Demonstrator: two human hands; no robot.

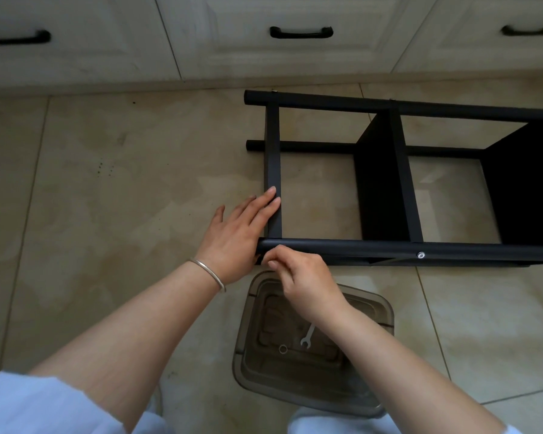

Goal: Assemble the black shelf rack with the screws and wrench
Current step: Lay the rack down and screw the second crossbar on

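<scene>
The black metal shelf rack lay on its side on the beige tiled floor, filling the right half of the frame from the centre to the right edge, with its round tubular posts running left to right and its flat crossbars and dark shelf panels running up and down the picture. A silver screw head showed on the nearest post, right of centre.

The left hand, wearing a thin silver bangle at the wrist, lay flat at the centre of the frame with its fingers straight, the fingertips resting on the leftmost flat crossbar and the heel of the hand against the left end of the nearest post. The right hand, just below that post end, had its fingers curled with thumb and forefinger pinched together at the underside of the post; whatever they pinched was too small to make out.

Below the hands, at the lower centre of the frame, stood a translucent grey plastic container with rounded corners, partly covered by the right forearm. Inside it lay a small flat silver wrench and, just left of it, a small silver ring-shaped washer.

Across the top of the frame ran cream cabinet drawers with black curved handles. Pale blue fabric showed at the lower left and bottom edge.
</scene>
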